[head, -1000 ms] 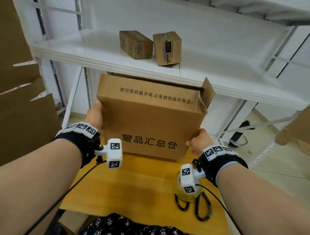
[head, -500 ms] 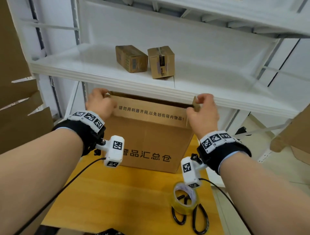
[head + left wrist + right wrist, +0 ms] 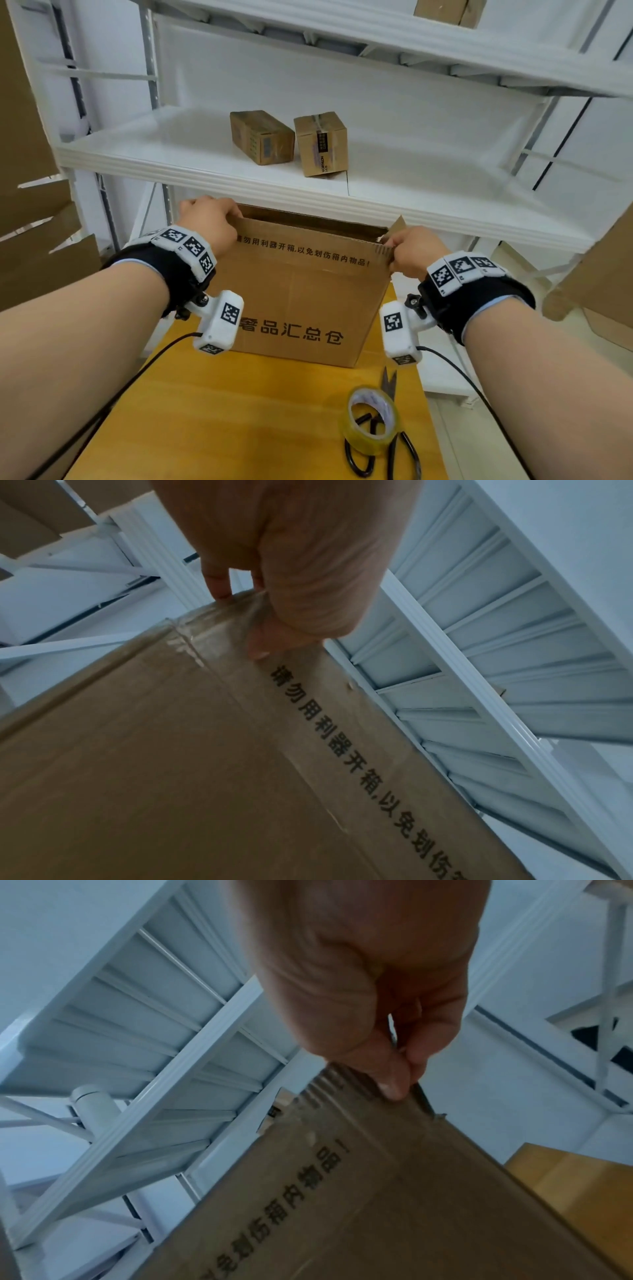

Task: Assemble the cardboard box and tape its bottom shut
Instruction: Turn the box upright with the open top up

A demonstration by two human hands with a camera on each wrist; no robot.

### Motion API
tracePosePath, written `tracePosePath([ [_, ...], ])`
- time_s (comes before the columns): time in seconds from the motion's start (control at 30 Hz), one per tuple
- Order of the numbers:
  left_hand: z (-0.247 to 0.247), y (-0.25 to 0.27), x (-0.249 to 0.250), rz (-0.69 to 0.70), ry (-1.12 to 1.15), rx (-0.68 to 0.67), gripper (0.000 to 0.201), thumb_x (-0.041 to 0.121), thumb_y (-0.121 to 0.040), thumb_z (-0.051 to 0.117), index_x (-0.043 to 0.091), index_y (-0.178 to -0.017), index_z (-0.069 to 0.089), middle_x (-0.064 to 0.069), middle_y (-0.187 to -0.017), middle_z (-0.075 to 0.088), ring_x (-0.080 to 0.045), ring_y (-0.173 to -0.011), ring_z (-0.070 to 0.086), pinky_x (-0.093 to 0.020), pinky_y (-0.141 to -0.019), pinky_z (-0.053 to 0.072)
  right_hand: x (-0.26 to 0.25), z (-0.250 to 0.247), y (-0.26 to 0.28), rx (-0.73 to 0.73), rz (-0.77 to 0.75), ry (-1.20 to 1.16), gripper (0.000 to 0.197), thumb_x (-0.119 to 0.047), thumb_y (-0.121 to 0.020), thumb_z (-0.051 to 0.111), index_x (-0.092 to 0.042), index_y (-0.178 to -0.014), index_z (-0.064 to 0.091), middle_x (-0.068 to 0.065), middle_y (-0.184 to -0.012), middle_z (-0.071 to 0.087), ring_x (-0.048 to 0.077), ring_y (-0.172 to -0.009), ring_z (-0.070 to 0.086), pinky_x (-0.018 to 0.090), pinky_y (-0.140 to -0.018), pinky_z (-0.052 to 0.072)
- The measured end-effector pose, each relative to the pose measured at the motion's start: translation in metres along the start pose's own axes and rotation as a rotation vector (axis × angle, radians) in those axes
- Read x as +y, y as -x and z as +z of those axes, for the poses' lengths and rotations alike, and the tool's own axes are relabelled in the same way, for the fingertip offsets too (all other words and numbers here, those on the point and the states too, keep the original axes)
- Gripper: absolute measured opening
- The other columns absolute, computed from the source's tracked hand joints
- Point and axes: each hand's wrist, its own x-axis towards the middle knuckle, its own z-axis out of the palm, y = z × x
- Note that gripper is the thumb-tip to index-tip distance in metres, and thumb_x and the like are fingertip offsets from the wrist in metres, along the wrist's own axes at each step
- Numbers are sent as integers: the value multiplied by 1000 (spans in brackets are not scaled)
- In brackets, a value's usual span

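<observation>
A brown cardboard box (image 3: 301, 298) with black printed characters stands on the yellow table (image 3: 239, 411), its top tucked under the white shelf. My left hand (image 3: 209, 222) grips the near flap's left top corner, thumb on the front (image 3: 260, 647). My right hand (image 3: 407, 253) pinches the flap's right top corner between thumb and fingers (image 3: 394, 1080). The flap (image 3: 305, 250) leans toward me. Clear tape covers the box's left corner (image 3: 212, 620). The box's inside is mostly hidden.
A roll of clear tape (image 3: 371, 425) lies on black-handled scissors (image 3: 387, 445) at the table's front right. Two small brown boxes (image 3: 291, 140) sit on the white shelf (image 3: 411, 205) just above the box. Flat cardboard sheets (image 3: 30, 240) lean at the left.
Both hands rose from the box's lower sides to the top flap's corners, and the box now stands lower on the table. The head view tilted up, showing more of the shelves.
</observation>
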Motion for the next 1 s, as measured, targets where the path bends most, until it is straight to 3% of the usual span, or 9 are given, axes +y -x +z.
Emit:
tracePosePath([
  [0.07, -2, 4, -1, -36, 22, 20, 42, -4, -82, 41, 27, -101, 62, -8, -102, 44, -34, -107, 44, -42, -92, 45, 0, 2, -1, -8, 24, -67, 24, 3, -89, 68, -13, -105, 75, 6, -119, 69, 24, -111, 64, 36, -97, 54],
  [0.13, -3, 7, -4, -71, 14, 39, 37, 0, -82, 42, 31, -91, 60, -13, -112, 44, -34, -90, 51, -42, -89, 48, -1, 4, 2, -2, 65, -174, 22, 7, -91, 63, -12, -94, 73, 10, -110, 71, 25, -98, 69, 32, -80, 60],
  [0.2, -3, 10, -5, -73, -6, 52, 32, 3, -80, 44, 32, -78, 58, -11, -109, 49, -35, -89, 55, -46, -92, 49, -4, 5, 6, 0, 120, -310, 28, 10, -93, 54, -12, -84, 69, 16, -100, 74, 31, -84, 73, 31, -62, 60],
  [0.37, -2, 15, -4, -55, -30, 25, 30, 0, -82, 44, 24, -70, 58, -3, -82, 61, -29, -84, 60, -48, -90, 50, -3, 11, 10, -93, 12, -267, 26, 11, -89, 63, -14, -90, 71, 12, -106, 72, 31, -100, 73, 43, -88, 61],
  [0.47, -3, 16, 0, -25, -108, -47, 25, 4, -85, 45, 22, -79, 61, -3, -88, 64, -25, -84, 60, -46, -91, 49, 2, 11, 11, -116, -19, -240, 27, 9, -88, 66, -17, -88, 73, 8, -104, 72, 25, -100, 72, 40, -90, 61],
  [0.67, -9, 20, 18, 152, -623, -289, 31, 14, -86, 42, 27, -108, 60, 6, -92, 63, -19, -90, 57, -52, -106, 21, -2, 6, 14, -89, -67, 14, 33, -7, -97, 60, -11, -130, 67, 7, -115, 67, 24, -106, 66, 33, -96, 55],
  [0.8, -16, 23, 34, 341, -662, -446, 55, 11, -91, 39, 32, -141, 42, 2, -129, 56, -22, -119, 52, -40, -103, 34, -1, 9, 10, -114, -54, 55, 29, -6, -97, 61, -7, -126, 67, 10, -108, 75, 24, -97, 73, 40, -90, 59],
  [0.93, -22, 22, 42, 282, -813, -463, 43, 16, -95, 39, 21, -137, 47, -3, -132, 55, -21, -112, 53, -34, -87, 37, 6, 12, 11, -79, -62, 30, 25, -14, -100, 59, -6, -122, 68, 13, -105, 75, 26, -93, 75, 43, -89, 60],
  [1.0, -22, 19, 41, 227, -843, -436, 38, 21, -97, 41, 18, -134, 51, -4, -133, 54, -21, -112, 49, -37, -89, 35, 10, 12, 8, -66, -58, 3, 23, -18, -100, 61, -5, -116, 70, 14, -106, 74, 29, -96, 74, 42, -88, 60],
])
